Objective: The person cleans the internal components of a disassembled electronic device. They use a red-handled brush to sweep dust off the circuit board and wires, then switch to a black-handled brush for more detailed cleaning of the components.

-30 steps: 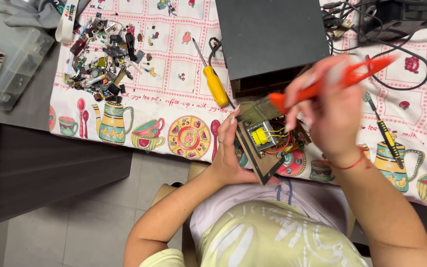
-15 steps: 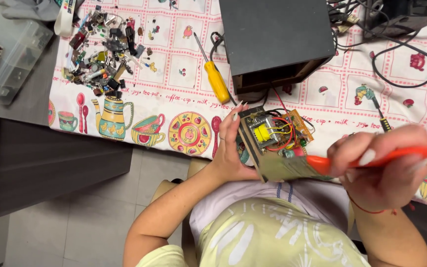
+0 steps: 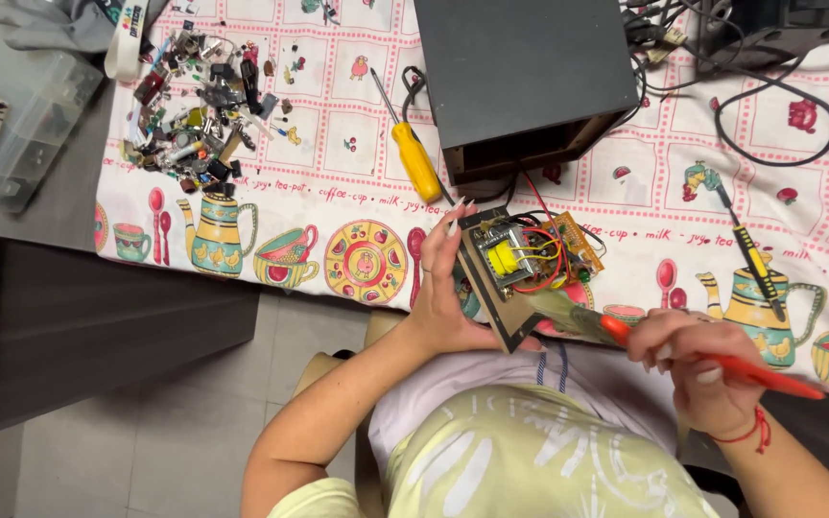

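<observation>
My left hand (image 3: 443, 293) grips the left edge of the small board (image 3: 510, 278), tilted above the counter (image 3: 357, 192) edge, near my chest. My right hand (image 3: 698, 369) is closed round the orange handle of a brush (image 3: 626, 331). The brush's long axis runs from lower right up to the left, bristles touching the board's lower right edge. So the board lies up and left of my right grip, just beside it, with its wires (image 3: 544, 264) beyond the bristles
</observation>
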